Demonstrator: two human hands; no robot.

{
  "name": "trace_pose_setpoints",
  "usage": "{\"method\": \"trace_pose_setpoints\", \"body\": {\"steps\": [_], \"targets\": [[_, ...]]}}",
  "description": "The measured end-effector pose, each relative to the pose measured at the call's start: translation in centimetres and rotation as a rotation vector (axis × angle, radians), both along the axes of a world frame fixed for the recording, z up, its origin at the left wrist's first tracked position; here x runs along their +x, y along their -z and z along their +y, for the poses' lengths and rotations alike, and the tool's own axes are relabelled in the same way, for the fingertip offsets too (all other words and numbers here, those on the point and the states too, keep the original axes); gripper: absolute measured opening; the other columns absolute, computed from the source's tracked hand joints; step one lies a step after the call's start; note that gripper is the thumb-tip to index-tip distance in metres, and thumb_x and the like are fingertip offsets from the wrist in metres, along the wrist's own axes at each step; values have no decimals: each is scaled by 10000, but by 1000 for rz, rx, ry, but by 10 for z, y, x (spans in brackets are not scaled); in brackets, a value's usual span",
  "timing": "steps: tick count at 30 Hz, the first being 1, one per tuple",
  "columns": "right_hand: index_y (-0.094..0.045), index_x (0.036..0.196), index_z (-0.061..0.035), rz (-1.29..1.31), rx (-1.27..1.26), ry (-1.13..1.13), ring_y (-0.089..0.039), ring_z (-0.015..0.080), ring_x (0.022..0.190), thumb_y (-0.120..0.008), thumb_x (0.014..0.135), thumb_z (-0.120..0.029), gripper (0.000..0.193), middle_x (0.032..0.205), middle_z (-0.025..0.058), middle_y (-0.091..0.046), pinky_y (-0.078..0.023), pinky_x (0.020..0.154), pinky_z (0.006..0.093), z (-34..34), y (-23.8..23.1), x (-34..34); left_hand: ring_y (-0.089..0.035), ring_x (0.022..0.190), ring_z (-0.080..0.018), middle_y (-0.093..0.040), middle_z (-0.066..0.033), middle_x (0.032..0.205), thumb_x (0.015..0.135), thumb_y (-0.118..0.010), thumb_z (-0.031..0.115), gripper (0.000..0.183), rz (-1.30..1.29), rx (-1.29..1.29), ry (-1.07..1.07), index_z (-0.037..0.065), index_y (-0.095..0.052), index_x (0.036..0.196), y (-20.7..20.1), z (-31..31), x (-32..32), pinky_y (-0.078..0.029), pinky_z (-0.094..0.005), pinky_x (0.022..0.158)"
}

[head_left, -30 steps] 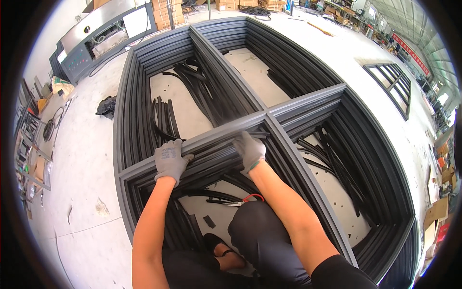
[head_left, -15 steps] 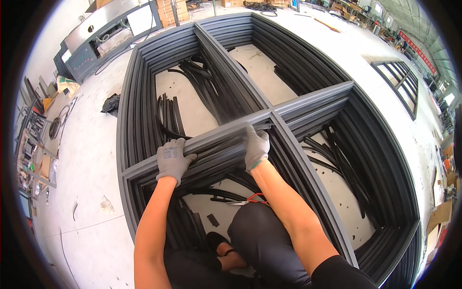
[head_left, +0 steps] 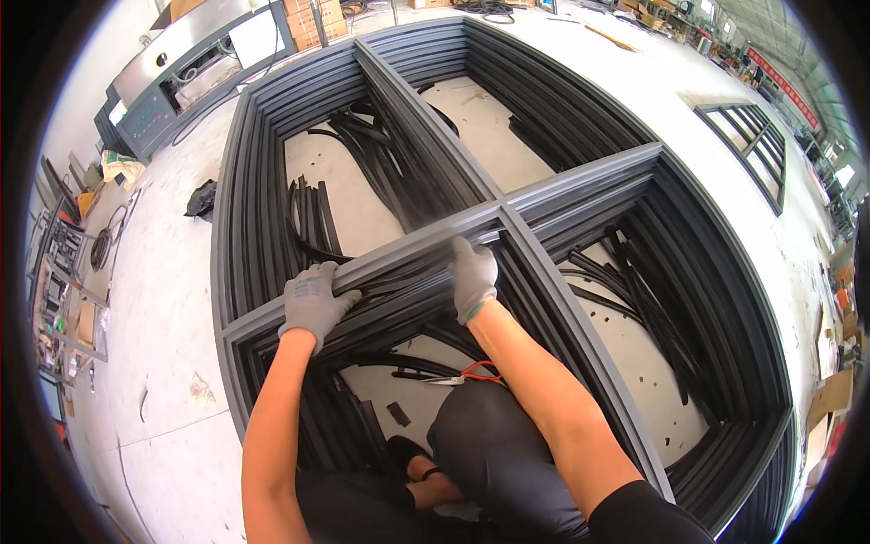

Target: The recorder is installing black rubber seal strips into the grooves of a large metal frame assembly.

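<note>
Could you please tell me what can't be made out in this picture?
- Right hand: head view; blur obscures whether its fingertips hold anything.
- Left hand: head view; its own back hides the palm.
- Cardboard boxes: head view; the top edge cuts them off.

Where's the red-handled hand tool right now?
In the head view, the red-handled hand tool is below centre, within the near-left opening of the stacked frames, just beyond the person's knee and beside some black strips.
</note>
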State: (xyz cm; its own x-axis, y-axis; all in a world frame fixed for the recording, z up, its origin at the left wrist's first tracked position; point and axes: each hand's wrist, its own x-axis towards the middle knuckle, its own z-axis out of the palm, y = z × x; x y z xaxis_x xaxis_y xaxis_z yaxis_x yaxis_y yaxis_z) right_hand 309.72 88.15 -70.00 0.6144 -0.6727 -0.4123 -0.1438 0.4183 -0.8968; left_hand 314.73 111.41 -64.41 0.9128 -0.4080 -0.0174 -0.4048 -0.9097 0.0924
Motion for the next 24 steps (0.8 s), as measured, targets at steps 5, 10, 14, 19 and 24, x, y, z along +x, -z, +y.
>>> {"method": "trace_pose_setpoints", "body": {"steps": [5,10,14,19,24], "targets": [[-611,1000,28,80,88,-223,-537,144,569,-678,853,-280,348,728,68,-606,-427,518,261,-2,4,-11,-532,1232,-310,-591,-163,1271,841,-613,581,692,253,-120,57,50,-560,1282,-17,-48,9,-392,-408,1042],[-637,923,56,129,-28,-343,-592,156,616,-595,912,-191,251,762,82,-650,-469,570,301,10,1,-5,-559,1208,-335,-594,-196,1273,840,-606,572,693,346,-173,147,38,-562,1281,-23,-125,13,-425,-393,1035],[-613,1032,63,6,19,-288,-651,202,699,-568,917,-193,284,854,137,-687,-502,631,322,8,52,12,-566,1192,-337,-603,-197,1253,839,-673,452,604,211,-208,231,31,-567,1259,-5,-170,18,-446,-410,1001],[-690,990,-125,312,-819,-517,-670,212,965,-586,905,-208,158,1002,63,-708,-501,808,317,-2,78,18,-594,1156,-301,-645,-152,1188,826,-706,424,529,238,-140,177,43,-585,1172,-5,-191,18,-469,-404,962],[-677,940,-80,333,-1158,-669,-670,154,779,-596,910,-170,125,907,58,-700,-508,662,271,-1,40,7,-616,1103,-311,-658,-149,1150,804,-731,417,482,198,-175,179,58,-590,1093,-2,-191,21,-479,-403,941]]}}
